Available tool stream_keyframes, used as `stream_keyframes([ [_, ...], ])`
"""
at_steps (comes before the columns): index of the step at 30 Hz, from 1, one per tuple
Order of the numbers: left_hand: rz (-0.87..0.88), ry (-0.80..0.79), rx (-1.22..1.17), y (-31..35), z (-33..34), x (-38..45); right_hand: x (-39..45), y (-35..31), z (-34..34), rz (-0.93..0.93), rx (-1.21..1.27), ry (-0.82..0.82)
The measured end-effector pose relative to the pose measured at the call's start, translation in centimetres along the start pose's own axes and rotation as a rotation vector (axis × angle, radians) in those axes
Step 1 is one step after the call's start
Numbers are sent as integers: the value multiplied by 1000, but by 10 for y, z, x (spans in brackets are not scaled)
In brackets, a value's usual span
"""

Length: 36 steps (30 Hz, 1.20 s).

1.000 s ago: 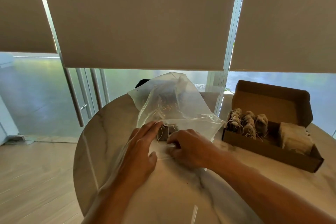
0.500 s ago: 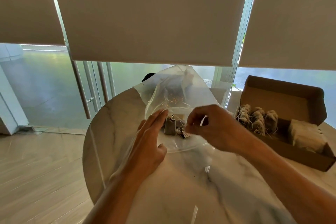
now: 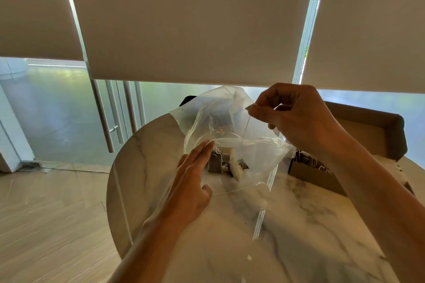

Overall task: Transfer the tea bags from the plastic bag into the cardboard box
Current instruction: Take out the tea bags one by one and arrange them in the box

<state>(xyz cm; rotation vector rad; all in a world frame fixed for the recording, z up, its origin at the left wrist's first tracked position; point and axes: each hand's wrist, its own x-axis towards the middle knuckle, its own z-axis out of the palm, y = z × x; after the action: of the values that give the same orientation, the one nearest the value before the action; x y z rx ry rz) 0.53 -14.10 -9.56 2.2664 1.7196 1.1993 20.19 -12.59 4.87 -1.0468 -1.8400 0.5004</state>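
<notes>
Tea bags [image 3: 226,163] weigh next to nothing: soft paper pouches, thin strings, easy to tear or tangle. You take them by string or tag, lift slowly so neighbours don't drag along. Right hand [image 3: 296,117] pinches string [image 3: 245,130], raised over plastic bag [image 3: 220,122]; string runs down into bag. Left hand [image 3: 192,179], fingers straight, presses bag mouth to bench [image 3: 287,225]. Tea bags look grey-brown, small white tags, heaped inside clear crinkly bag. Cardboard box [image 3: 310,173] sits open at right, more tea bags inside.

Backlit by window daylight; soft focus, edges bowed by wide-angle.
</notes>
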Motion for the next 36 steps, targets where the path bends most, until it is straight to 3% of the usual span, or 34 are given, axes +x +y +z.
stream_keyframes([
  [11,30,-19,43,4,-2,-2,-5,-8,-12,-34,136,39],
  [14,43,46,58,10,-5,-3,-8,-9,-17,-60,155,34],
  [17,104,183,-37,24,-5,-4,-12,-8,-22,-85,184,32],
  [20,150,100,-184,44,-6,-4,-15,-7,-26,-102,214,41],
  [24,50,-113,-215,62,2,0,-15,-7,-31,-132,245,58],
  [29,-5,24,-303,73,12,8,-15,-7,-38,-149,276,84],
  [36,-237,-36,-745,77,14,22,-25,4,-64,-115,286,187],
])
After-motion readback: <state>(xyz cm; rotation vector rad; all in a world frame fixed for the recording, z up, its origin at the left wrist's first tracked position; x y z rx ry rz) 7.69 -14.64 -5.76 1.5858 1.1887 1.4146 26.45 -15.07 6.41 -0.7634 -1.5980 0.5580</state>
